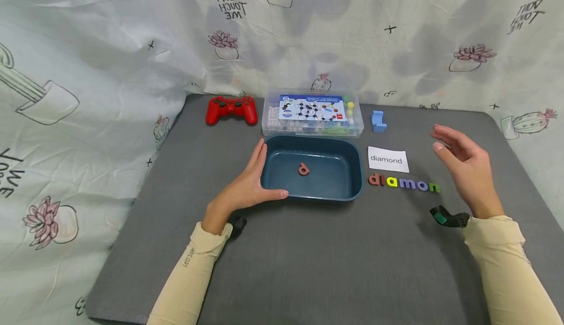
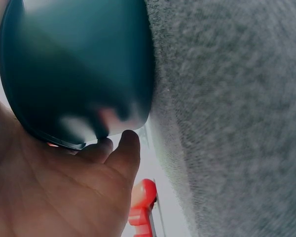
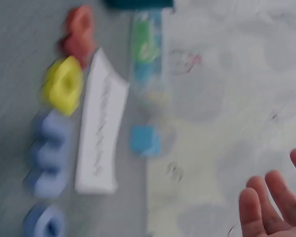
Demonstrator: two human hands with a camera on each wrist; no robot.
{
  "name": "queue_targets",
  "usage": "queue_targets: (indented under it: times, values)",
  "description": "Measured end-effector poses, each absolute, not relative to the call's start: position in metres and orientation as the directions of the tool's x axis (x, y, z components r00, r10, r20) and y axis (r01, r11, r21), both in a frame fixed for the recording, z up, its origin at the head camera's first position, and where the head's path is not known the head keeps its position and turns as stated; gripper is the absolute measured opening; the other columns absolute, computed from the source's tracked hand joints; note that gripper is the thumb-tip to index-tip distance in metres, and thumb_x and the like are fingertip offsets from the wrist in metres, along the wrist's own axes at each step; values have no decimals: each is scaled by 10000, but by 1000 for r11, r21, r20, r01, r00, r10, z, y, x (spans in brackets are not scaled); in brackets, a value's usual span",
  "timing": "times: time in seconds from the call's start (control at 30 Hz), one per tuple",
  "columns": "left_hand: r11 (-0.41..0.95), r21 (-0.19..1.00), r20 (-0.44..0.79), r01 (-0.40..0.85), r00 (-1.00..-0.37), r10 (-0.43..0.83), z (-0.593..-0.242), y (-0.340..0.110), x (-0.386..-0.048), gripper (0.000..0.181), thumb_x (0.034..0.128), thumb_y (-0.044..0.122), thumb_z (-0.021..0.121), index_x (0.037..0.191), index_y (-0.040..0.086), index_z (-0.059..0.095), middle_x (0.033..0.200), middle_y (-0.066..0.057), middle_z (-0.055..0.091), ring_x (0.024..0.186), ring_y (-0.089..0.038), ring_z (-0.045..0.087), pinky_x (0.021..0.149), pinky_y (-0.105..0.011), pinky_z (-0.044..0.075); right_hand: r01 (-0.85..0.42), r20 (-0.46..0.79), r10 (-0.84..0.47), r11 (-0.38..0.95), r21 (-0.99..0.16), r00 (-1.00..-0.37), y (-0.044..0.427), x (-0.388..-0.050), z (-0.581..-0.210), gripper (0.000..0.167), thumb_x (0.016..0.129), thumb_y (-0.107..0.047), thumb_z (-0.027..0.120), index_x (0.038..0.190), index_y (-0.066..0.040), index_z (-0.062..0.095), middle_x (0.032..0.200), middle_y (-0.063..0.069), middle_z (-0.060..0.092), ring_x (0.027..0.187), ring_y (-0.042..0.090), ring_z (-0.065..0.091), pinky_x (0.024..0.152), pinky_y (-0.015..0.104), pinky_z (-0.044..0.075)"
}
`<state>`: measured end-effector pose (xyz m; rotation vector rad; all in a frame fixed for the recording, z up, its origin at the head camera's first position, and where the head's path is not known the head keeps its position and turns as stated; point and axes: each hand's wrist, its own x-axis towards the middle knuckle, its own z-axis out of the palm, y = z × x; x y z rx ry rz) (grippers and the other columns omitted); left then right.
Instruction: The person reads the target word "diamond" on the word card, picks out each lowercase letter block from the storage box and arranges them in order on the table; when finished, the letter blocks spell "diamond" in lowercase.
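My left hand (image 1: 244, 185) rests against the left end of a dark teal tray (image 1: 317, 199), its fingers straight along the outside and the thumb on the front rim. Inside the tray lies one reddish-brown plastic letter (image 1: 303, 169). My right hand (image 1: 469, 168) hovers above the table's right side with loosely bent fingers and nothing in them. To its left a row of coloured letters (image 1: 407, 184) reads "diamon", ending in a green n (image 1: 434, 187). Above that row sits a white card (image 1: 388, 159) printed "diamond".
A clear plastic case (image 1: 313, 129) with a molecular-model label stands behind the tray. Left of it is a red game controller (image 1: 231, 110), and right of it a light-blue plastic piece (image 1: 378, 121). A patterned cloth (image 1: 352, 31) hangs along the grey table's (image 1: 308, 266) back edge.
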<state>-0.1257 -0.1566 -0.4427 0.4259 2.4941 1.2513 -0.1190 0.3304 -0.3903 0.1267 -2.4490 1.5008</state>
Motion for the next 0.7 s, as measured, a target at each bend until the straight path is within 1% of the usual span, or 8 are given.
queue_targets:
  times: [0.17,0.27,0.4,0.5,0.7]
  values:
    - [580,806,-153,117,-906,395,-444,-157,-125,1314,864,527,842,1721,246,-113,1754,139,-205,1626,-237,27,1225,-635,264,-328,351,39,274,-904,-936,303,-128,-374,457,1055,-44,662,1509,-41,612,1455,55,651,1349,132,586,1019,153,470]
    - [583,803,-152,119,-906,394,-444,-156,-126,1309,867,514,843,1723,236,-107,1757,129,-201,1625,-240,28,1230,-633,256,-386,389,12,111,-916,-921,287,-134,-367,443,1041,10,656,1482,15,617,1470,113,635,1351,188,589,1044,197,481]
    - [581,804,-147,127,-904,401,-444,-155,-127,1303,870,503,842,1724,230,-102,1760,121,-196,1625,-243,33,1232,-630,254,-441,443,-7,-86,-893,-896,270,-143,-359,445,1015,93,632,1459,84,603,1501,185,591,1371,266,573,1081,261,483]
    - [580,805,-145,128,-905,400,-445,-155,-127,1301,871,498,843,1724,236,-103,1758,129,-196,1624,-242,34,1232,-630,256,-463,470,-27,-131,-877,-882,257,-150,-353,458,1004,119,620,1461,82,602,1528,208,559,1389,289,558,1097,283,479]
    - [584,802,-139,130,-909,394,-445,-156,-126,1300,868,506,845,1726,241,-95,1758,132,-190,1622,-248,41,1226,-639,263,-455,466,-90,-115,-883,-880,227,-158,-347,441,1018,102,607,1455,50,625,1548,222,535,1390,319,550,1105,298,469]
